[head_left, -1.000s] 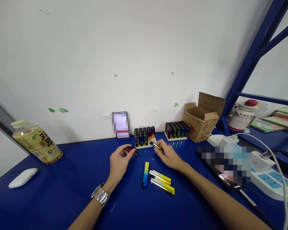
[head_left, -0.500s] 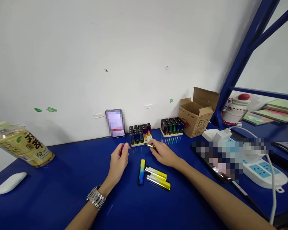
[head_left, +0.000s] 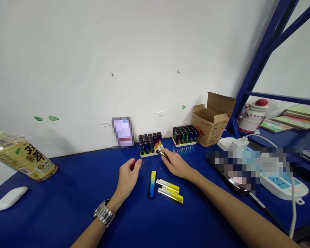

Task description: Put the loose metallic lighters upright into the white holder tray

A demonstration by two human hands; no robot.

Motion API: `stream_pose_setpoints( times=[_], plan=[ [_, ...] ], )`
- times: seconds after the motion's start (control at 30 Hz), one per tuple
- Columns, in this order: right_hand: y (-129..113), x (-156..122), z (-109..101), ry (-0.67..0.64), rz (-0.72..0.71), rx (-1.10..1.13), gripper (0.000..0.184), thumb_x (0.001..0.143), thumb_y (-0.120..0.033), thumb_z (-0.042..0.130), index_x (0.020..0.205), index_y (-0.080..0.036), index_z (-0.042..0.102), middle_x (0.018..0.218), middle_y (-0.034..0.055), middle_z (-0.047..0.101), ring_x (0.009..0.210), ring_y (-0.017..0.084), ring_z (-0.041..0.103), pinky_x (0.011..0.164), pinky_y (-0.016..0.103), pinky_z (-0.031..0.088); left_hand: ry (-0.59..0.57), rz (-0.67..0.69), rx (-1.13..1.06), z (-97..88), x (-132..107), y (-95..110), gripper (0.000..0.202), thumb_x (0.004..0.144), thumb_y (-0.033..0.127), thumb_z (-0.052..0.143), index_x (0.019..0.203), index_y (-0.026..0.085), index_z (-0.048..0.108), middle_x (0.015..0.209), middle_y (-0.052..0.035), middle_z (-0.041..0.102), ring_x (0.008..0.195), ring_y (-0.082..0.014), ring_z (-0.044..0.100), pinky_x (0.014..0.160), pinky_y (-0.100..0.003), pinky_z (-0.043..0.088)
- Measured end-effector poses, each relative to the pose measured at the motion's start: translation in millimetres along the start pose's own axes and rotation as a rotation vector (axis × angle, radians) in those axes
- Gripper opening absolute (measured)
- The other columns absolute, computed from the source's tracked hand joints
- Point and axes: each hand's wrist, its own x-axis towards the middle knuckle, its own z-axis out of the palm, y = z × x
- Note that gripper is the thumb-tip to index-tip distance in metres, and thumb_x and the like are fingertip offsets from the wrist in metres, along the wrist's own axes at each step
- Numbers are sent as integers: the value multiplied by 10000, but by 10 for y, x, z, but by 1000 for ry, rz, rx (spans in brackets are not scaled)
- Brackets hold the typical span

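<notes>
My left hand [head_left: 127,175] is closed around a purple-pink lighter [head_left: 133,164], most of which the fingers hide. With my right hand [head_left: 176,163] I grip a dark-topped, gold-coloured lighter [head_left: 161,153] just in front of a pale tray [head_left: 150,154]. Rows of upright lighters [head_left: 148,144], blue and purple-orange, fill much of that tray. Between my forearms lie three loose lighters: a blue-yellow one [head_left: 152,184] lengthwise, and two silver-yellow ones, the upper [head_left: 168,185] beside the lower [head_left: 170,195].
A second tray of lighters [head_left: 185,135] stands by an open cardboard box [head_left: 209,125]. A phone [head_left: 123,132] leans on the wall. Left are a tilted drink bottle [head_left: 23,156] and a white mouse [head_left: 10,198]. Right are another phone [head_left: 229,175] and a power strip [head_left: 281,187] with cables.
My left thumb has lifted and the fingers have shifted on the purple-pink lighter. The lighter in my right hand has tilted, its dark top now higher and closer to the tray.
</notes>
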Motion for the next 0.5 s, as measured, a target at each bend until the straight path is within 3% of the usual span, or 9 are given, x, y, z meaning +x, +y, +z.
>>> stream_pose_setpoints(
  times=[0.1,0.3,0.5],
  plan=[
    [16,-6,-4,41,35,64,174,916,-228,332,1068,-190,408,771,25,584,666,187,549,636,285,375,-5,39,83,5,-6,13,352,776,438,443,550,219,286,501,71,268,494,-90,289,480,-232,246],
    [48,2,-38,189,117,280,59,842,-201,349,826,-223,401,607,-53,437,547,133,425,574,256,325,16,47,122,7,-11,13,374,796,469,432,559,220,286,501,72,277,498,-95,295,490,-231,254],
    [101,23,-17,240,177,463,412,841,-468,469,543,-207,356,498,-50,322,473,92,297,476,243,234,-31,30,96,15,-23,3,445,826,566,414,571,216,312,516,65,341,517,-104,341,509,-236,277]
  ],
)
